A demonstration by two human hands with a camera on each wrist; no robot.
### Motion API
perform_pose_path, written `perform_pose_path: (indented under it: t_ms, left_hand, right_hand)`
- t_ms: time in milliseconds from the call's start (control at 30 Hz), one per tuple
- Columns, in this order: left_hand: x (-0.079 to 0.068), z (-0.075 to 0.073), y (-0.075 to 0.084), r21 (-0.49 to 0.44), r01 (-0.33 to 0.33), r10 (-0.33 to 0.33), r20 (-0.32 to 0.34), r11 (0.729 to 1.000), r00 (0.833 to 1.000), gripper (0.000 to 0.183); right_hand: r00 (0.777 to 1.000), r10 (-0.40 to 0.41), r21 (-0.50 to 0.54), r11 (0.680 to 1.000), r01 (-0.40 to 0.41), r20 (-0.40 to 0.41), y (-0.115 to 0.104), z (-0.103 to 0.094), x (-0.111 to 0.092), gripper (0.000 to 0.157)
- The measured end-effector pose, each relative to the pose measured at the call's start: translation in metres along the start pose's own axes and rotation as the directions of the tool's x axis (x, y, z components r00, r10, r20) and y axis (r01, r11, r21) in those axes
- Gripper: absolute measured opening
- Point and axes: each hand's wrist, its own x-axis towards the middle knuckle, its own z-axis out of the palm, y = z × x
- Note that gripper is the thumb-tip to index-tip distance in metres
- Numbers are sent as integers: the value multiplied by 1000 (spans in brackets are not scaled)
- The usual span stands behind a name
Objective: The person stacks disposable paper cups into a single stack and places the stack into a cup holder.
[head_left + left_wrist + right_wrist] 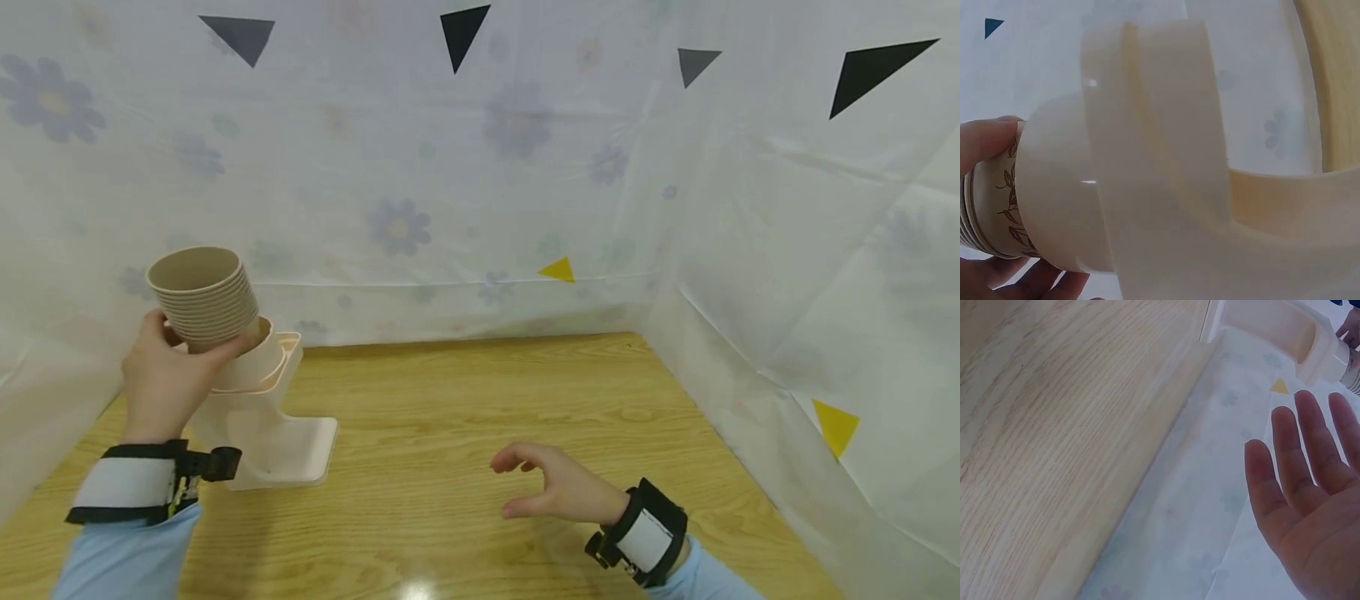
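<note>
In the head view my left hand point(167, 379) grips a stack of beige paper cups point(213, 304), rims up and slightly tilted. A cream plastic cup holder point(251, 425) with a flat foot stands just beneath them on the table. In the left wrist view, thumb and fingers lie around the cups point(994, 206), which carry a brown leaf print. The stack's lower end goes into the round collar point(1063, 181) of the holder, so its bottom is hidden. My right hand point(562, 487) hovers over the table with relaxed, parted fingers and holds nothing.
A wooden table point(450, 425) spreads under both hands. Flower-printed white sheeting point(465, 183) hangs behind it and along its sides. Black and yellow triangle markers, such as the yellow marker point(558, 270), are on the sheeting.
</note>
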Motion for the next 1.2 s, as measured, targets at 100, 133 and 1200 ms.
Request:
perform_pose_path:
  t_ms: [100, 133, 1200]
  left_hand:
    - [-1, 1, 0, -3, 4, -4, 1, 1000, 1000, 92]
    - [-1, 1, 0, 1, 2, -2, 1, 1000, 1000, 92]
    - [1, 10, 8, -32, 22, -25, -109, 999, 994, 85]
  right_hand:
    - [1000, -2, 0, 1000, 2, 0, 0, 0, 0, 50]
    - [1000, -2, 1, 1000, 2, 1, 0, 0, 0, 50]
    - [1000, 8, 28, 1000, -8, 11, 1, 1, -4, 48]
